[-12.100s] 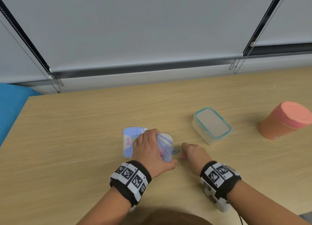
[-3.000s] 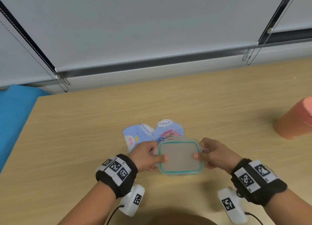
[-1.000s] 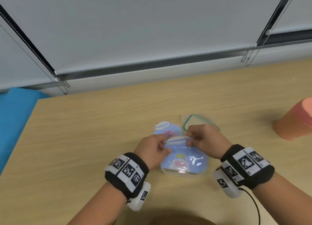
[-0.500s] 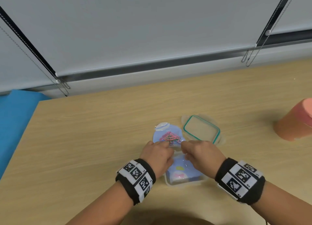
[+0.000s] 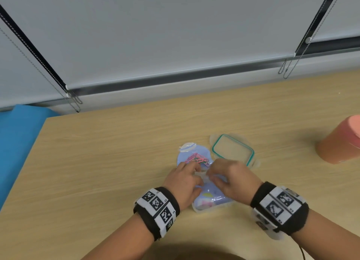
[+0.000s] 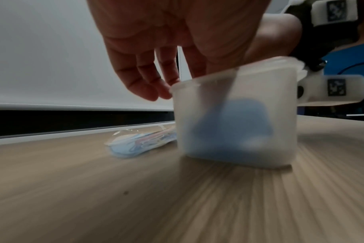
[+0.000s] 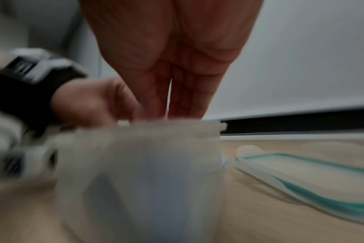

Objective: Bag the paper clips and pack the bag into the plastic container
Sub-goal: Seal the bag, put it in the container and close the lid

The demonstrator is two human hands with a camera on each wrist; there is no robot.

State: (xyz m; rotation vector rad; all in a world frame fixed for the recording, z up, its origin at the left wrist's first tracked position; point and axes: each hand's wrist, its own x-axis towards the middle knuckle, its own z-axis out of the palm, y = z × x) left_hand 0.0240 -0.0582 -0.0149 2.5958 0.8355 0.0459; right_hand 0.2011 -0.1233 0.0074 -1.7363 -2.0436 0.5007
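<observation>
1. On the table, in the head view, a blue bag [image 5: 209,198] is being pressed into the plastic container [image 5: 196,209] by the left hand [image 5: 184,183] and right hand [image 5: 231,181], fingers bent; whether it is pinched cannot be told. The bag of paper clips [image 5: 194,158] lies just beyond, unpacked.
2. In the left wrist view, the left fingers [image 6: 143,82] hang relaxed at the rim; corners should be tucked below it.
3. In the right wrist view, the lid [image 7: 301,177] lies beside, kept clear.

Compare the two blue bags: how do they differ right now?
The bag with paper clips lies flat on the table; the second bag sits inside the plastic container. Pink clips show in the first; none are visible in the second. Left hand and right hand work the second. Both are blue.
</observation>
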